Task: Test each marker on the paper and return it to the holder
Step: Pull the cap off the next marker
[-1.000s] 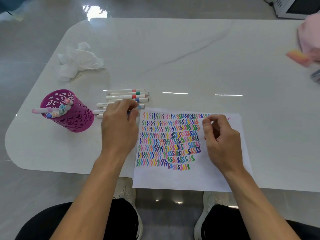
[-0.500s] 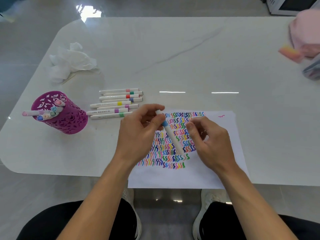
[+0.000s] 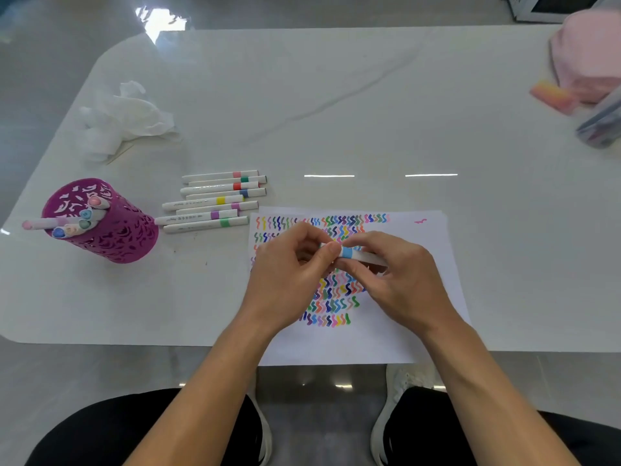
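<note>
A white marker with a light-blue band (image 3: 347,253) lies level between both hands above the paper (image 3: 420,250), which is covered in rows of coloured squiggles. My left hand (image 3: 289,280) pinches its left end, the cap side. My right hand (image 3: 400,280) wraps the barrel on the right. Whether the cap is on or off is hidden by the fingers. Several white markers with coloured bands (image 3: 215,200) lie in a row on the table left of the paper. A purple cut-out holder (image 3: 111,230) further left holds several markers.
A crumpled white tissue (image 3: 124,119) lies at the back left of the white table (image 3: 336,112). A pink cloth item (image 3: 591,55), an orange-pink block (image 3: 554,95) and a clear pouch (image 3: 601,126) sit at the far right edge. My knees are below the table's near edge.
My left hand lifted the blue-banded marker out of the row and carried it right over the paper. My right hand came in and took the barrel; the marker turned level.
</note>
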A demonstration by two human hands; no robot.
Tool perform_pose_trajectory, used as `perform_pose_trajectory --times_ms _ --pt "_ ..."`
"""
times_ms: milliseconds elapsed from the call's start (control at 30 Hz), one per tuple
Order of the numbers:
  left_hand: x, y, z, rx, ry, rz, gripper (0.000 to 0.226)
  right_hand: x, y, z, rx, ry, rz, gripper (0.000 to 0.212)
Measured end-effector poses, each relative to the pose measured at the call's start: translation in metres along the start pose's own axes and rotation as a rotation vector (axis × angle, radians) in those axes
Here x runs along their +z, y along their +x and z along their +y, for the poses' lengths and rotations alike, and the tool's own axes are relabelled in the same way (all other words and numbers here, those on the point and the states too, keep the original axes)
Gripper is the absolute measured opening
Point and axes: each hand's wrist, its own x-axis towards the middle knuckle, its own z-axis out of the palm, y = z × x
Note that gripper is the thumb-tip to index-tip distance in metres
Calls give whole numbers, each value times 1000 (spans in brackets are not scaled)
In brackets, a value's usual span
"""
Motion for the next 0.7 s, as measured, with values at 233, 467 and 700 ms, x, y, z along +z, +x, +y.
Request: perform_pose_trajectory --times_ms 233,467,700 --pt "4 0 1 31 214 -95 19 -1 -2 0 4 -73 -73 28" --pt "3 2 1 -9 244 -119 18 0 -5 -2 -22 -152 -103 43" --pt "4 1 2 -18 208 -102 17 4 -7 -3 -60 -205 -39 34"
